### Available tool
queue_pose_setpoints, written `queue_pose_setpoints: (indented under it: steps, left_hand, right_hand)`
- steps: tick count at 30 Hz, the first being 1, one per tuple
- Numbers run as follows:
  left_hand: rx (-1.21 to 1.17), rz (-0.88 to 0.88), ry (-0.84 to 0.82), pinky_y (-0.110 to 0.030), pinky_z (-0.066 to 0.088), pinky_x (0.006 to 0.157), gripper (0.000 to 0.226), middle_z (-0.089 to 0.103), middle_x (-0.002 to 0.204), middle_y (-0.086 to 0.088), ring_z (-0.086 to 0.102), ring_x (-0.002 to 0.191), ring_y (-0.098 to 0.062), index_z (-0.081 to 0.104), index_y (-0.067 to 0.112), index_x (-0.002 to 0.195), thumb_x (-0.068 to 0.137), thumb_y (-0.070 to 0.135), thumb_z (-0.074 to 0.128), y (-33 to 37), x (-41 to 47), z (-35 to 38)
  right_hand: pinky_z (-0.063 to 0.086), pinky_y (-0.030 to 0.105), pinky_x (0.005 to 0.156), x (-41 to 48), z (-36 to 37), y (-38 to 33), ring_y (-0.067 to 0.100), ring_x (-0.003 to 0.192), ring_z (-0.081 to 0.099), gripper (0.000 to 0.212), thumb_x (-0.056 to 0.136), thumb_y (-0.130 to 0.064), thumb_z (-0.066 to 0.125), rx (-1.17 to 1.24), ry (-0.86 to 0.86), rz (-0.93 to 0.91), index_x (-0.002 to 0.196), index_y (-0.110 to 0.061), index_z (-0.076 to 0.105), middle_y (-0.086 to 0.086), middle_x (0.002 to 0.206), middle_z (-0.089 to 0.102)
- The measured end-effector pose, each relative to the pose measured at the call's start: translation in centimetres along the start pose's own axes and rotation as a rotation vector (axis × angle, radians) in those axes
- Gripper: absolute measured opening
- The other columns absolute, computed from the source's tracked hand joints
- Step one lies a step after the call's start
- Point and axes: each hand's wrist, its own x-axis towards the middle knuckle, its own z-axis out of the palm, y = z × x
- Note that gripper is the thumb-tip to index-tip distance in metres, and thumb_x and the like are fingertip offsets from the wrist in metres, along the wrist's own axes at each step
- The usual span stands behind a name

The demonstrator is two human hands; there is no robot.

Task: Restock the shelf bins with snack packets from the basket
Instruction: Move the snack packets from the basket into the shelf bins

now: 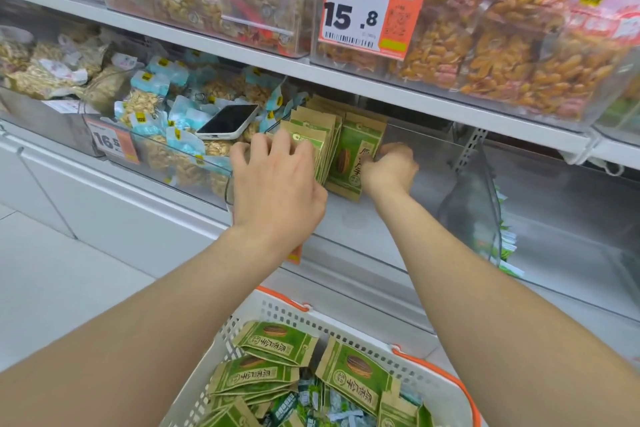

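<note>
Head view. Shop aisle, white shelf (398, 94) units, pale floor tiles lower left. Upper shelf holds clear tubs of orange-brown snacks with a price tag (363, 17) clipped on front.

Lower shelf: clear bin (479, 204), mostly bare floor on its right side. At its left end the standing packets (320, 126), green and kraft, are upright and pressed face to face.

Left hand (277, 184) is on the near side of that row, fingers (266, 149) bent over the top edges, gripping it. Right hand (393, 166) is just beside it, curled and pinching the right edge of the front packet (355, 156), which leans a little.

Key relation: the free room in the bin lies to the right of the right hand, so the row can only grow that way. More stock sits in the basket (221, 340), low and between the forearms, well apart from both hands. Its loose packets (353, 374) lie flat at mixed angles.

Neighbouring bin on the left: a phone (228, 121) rests on blue-labelled nut bags.

Hidden: both hands' fingertips behind the packets. Packet count cannot be told. Basket is cut off at the lower edge.
</note>
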Motion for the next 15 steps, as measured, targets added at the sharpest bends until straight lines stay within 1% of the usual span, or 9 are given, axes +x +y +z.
queue_pose_setpoints:
  steps: [2,3,4,6,8,10,12,14,15]
  left_hand:
    - [-0.013,-0.004,0.004,-0.050,0.038,0.095,0.022,0.059,0.107,-0.001,0.050,0.106,-0.031,0.062,0.024,0.099,0.083,0.039,0.056,0.1,0.0,-0.1]
    - [-0.018,-0.005,0.005,-0.051,0.038,0.097,0.023,0.059,0.107,-0.001,0.050,0.106,-0.031,0.062,0.024,0.099,0.084,0.040,0.056,0.2,0.0,-0.1]
    - [-0.022,-0.006,0.008,-0.052,0.037,0.098,0.023,0.060,0.107,-0.001,0.050,0.106,-0.032,0.062,0.024,0.099,0.084,0.040,0.056,0.2,0.0,-0.2]
    - [-0.026,-0.005,0.015,-0.054,0.037,0.101,0.024,0.061,0.106,-0.001,0.050,0.108,-0.032,0.063,0.023,0.099,0.084,0.041,0.057,0.4,0.0,-0.4]
    - [-0.029,-0.003,0.018,-0.055,0.036,0.103,0.024,0.061,0.105,-0.001,0.050,0.110,-0.033,0.063,0.023,0.098,0.084,0.042,0.059,0.6,-0.1,-0.8]
    - [-0.039,0.004,0.034,-0.056,0.036,0.104,0.024,0.061,0.104,-0.001,0.050,0.111,-0.033,0.062,0.023,0.097,0.083,0.042,0.059,0.9,-0.2,-1.2]
    - [-0.053,0.012,0.048,-0.056,0.036,0.104,0.024,0.061,0.104,-0.001,0.050,0.112,-0.034,0.062,0.023,0.098,0.082,0.042,0.059,1.1,-0.4,-1.6]
    - [-0.073,0.017,0.055,-0.056,0.036,0.105,0.024,0.061,0.105,0.000,0.049,0.113,-0.033,0.062,0.023,0.098,0.082,0.042,0.060,1.2,-0.5,-2.1]
    - [-0.089,0.019,0.059,-0.055,0.035,0.105,0.024,0.062,0.105,0.000,0.049,0.114,-0.033,0.062,0.024,0.097,0.082,0.042,0.060,1.2,-0.5,-2.4]
  right_hand:
    - [0.045,0.028,0.079,-0.2,-0.1,0.3,0.022,0.098,0.059,0.024,0.096,-0.015,0.068,0.005,-0.024,-0.023,0.118,-0.014,0.059,0.003,0.114,0.061]
    - [0.047,0.027,0.080,-0.3,-0.1,0.4,0.022,0.100,0.059,0.022,0.095,-0.012,0.065,-0.012,-0.061,-0.034,0.117,-0.014,0.062,0.003,0.117,0.062]
    - [0.050,0.027,0.085,-0.3,-0.1,0.6,0.023,0.105,0.060,0.024,0.094,-0.010,0.062,-0.038,-0.113,-0.044,0.117,-0.015,0.065,0.005,0.122,0.063]
    - [0.055,0.033,0.097,-0.6,-0.3,0.9,0.028,0.118,0.061,0.034,0.091,-0.008,0.059,-0.120,-0.236,-0.052,0.124,-0.013,0.067,0.009,0.129,0.064]
    - [0.053,0.037,0.102,-0.9,-0.6,1.1,0.032,0.124,0.059,0.041,0.091,-0.008,0.057,-0.194,-0.343,-0.068,0.131,-0.011,0.064,0.011,0.133,0.063]
    - [0.049,0.038,0.109,-1.2,-1.0,1.2,0.034,0.131,0.054,0.053,0.092,-0.008,0.052,-0.242,-0.460,-0.081,0.145,-0.014,0.055,0.014,0.144,0.057]
    - [0.043,0.038,0.114,-1.4,-1.6,1.3,0.035,0.139,0.046,0.066,0.092,-0.008,0.047,-0.306,-0.552,-0.104,0.157,-0.020,0.042,0.015,0.156,0.044]
    - [0.040,0.036,0.116,-1.6,-2.3,1.5,0.035,0.145,0.041,0.071,0.092,-0.007,0.045,-0.363,-0.594,-0.151,0.161,-0.024,0.035,0.013,0.162,0.038]
    - [0.039,0.036,0.117,-1.8,-2.6,1.5,0.035,0.147,0.038,0.072,0.092,-0.006,0.044,-0.381,-0.604,-0.178,0.161,-0.024,0.033,0.013,0.163,0.037]
